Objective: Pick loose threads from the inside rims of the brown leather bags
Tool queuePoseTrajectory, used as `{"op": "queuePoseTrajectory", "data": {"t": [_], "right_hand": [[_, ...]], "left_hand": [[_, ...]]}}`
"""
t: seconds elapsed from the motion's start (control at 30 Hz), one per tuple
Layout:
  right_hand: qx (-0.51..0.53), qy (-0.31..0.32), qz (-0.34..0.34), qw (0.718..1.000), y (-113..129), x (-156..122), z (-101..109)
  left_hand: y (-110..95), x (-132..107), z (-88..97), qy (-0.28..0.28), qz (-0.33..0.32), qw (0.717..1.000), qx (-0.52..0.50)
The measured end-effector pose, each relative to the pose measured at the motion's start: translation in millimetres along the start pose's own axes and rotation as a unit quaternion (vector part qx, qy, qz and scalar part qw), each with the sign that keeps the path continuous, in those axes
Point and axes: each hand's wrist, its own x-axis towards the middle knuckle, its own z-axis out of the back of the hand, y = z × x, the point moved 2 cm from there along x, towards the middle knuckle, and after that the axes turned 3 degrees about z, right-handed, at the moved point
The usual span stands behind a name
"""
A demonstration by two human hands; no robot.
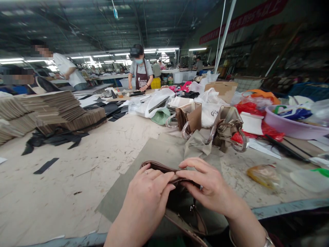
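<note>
Long white lights (197,49) glow at the back, so bright they look washed out. The roof (77,20) above is dim. Soft light falls on the bench (64,202) and the hands (145,192), which look quite clear. It is dark inside the bag (181,204). The plastic-wrapped handles (185,130) shine a bit. Far shelves (277,48) look murky and smeary. Things near the sides look stretched.

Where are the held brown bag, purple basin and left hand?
Held brown bag (178,201), head view: dark inside.
Purple basin (291,127), head view: outer wall.
Left hand (146,192), head view: back of the hand.
</note>
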Motion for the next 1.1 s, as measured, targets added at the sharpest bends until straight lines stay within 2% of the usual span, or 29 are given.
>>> {"op": "queuePoseTrajectory", "data": {"t": [0.3, 0.77, 0.9, 1.1], "right_hand": [[-0.002, 0.003, 0.008, 1.000, 2.0, 1.7, -2.0], [-0.048, 0.032, 0.024, 0.998, 6.3, 2.3, 0.7], [-0.030, 0.027, 0.023, 0.999, 6.7, 4.0, 0.0], [0.027, 0.018, 0.036, 0.999, 6.0, 5.1, -4.6]], "left_hand": [[-5.4, 0.1, 1.1, -0.019, 0.007, 1.000, 0.002], [-6.9, 1.0, 1.3, 0.021, 0.037, 0.999, 0.018], [-7.6, 1.7, 1.1, 0.040, 0.055, 0.997, 0.023], [-8.2, 0.8, 1.6, 0.037, 0.044, 0.998, 0.018]]}}
